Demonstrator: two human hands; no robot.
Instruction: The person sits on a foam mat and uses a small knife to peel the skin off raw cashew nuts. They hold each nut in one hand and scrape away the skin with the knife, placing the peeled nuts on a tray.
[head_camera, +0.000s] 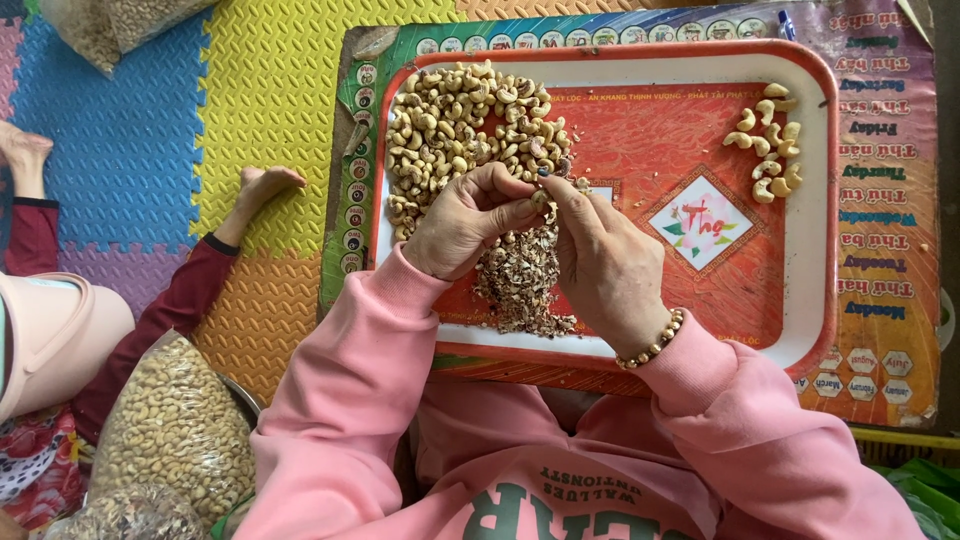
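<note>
A red tray with a white rim (815, 230) rests on my lap. My left hand (465, 222) and my right hand (605, 262) meet over its middle, fingertips pinching one cashew nut (538, 199) between them. A big heap of unpeeled cashews (460, 125) fills the tray's far left. Below my hands lies a pile of brown skin flakes (520, 280). A small group of pale peeled cashews (768, 145) sits at the far right. A bead bracelet is on my right wrist.
The tray sits on a printed calendar sheet (885, 200) over colourful foam floor mats (250, 90). A clear bag of cashews (175, 430) stands at lower left, another (110, 25) at top left. Another person's legs in dark red trousers (165, 320) stretch across the mats.
</note>
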